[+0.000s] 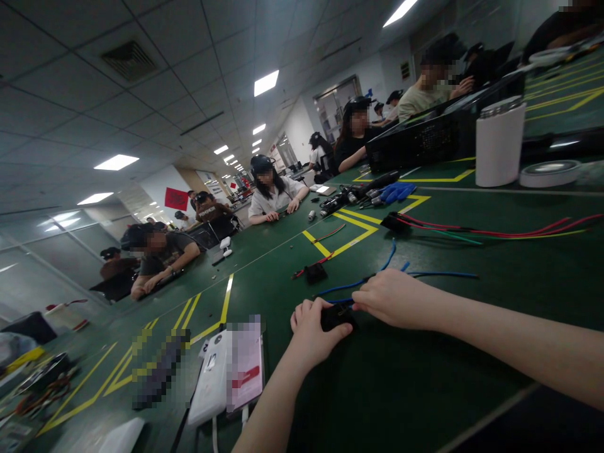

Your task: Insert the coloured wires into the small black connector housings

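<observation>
Fingers and thumb of my left hand (312, 327) are wrapped round a small black connector block (334, 316) low over the green table. My right hand (394, 298) is closed in a pinch at the block's right side, where a blue wire (346, 301) meets it. More blue wire (446, 274) runs out past my right hand to the right. What exactly lies between the right fingertips is partly hidden. Beyond the hands, a second black connector (316, 272) with a short red wire lies on the table.
A black connector with red and green wires (495, 234) lies at the right. Blue-handled pliers (396, 192) and dark cables are farther back. A white power bank (211, 377) and a phone (246, 365) lie left of my forearm. A pale cup (499, 145) stands back right. People sit around the table.
</observation>
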`<action>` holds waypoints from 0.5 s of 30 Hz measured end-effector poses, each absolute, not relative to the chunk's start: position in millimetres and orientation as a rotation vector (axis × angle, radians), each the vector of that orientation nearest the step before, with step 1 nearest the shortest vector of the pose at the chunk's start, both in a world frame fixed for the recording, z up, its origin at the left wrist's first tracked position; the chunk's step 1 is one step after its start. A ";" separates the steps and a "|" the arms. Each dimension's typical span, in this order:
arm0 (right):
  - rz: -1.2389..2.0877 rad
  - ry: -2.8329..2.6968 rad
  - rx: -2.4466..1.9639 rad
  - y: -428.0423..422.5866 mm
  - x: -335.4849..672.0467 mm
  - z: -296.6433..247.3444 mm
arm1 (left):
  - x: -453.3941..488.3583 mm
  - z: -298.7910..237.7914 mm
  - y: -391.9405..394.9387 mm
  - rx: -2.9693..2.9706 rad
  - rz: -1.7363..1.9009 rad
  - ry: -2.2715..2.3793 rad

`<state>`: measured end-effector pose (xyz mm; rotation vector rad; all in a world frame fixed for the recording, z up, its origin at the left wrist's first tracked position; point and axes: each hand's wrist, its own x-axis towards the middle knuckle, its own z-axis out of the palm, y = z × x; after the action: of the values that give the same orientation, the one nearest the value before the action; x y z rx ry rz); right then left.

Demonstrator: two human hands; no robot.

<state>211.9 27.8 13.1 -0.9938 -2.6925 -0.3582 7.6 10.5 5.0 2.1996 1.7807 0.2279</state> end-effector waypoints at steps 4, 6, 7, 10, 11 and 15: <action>-0.283 -2.712 -1.028 28.3 213.2 13.1 | 7.7 6.0 9.6 2.185 0.244 1.771; -0.283 -2.705 -1.020 28.4 214.0 12.6 | 8.1 6.3 9.3 2.188 0.232 1.781; -0.302 -2.699 -1.008 28.4 214.3 12.3 | 8.3 6.3 9.2 2.193 0.224 1.788; -0.390 -2.676 -0.936 28.8 214.7 12.0 | 8.7 5.7 9.1 2.201 0.216 1.799; -0.410 -2.669 -0.914 28.9 214.5 12.2 | 8.6 5.5 9.1 2.199 0.217 1.800; -0.420 -2.679 -0.914 28.8 212.8 14.4 | 7.4 5.6 8.6 2.180 0.235 1.793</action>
<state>212.8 28.8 14.4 -0.9135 -2.6787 -0.4201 7.4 8.6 5.6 2.1801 1.7933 0.2349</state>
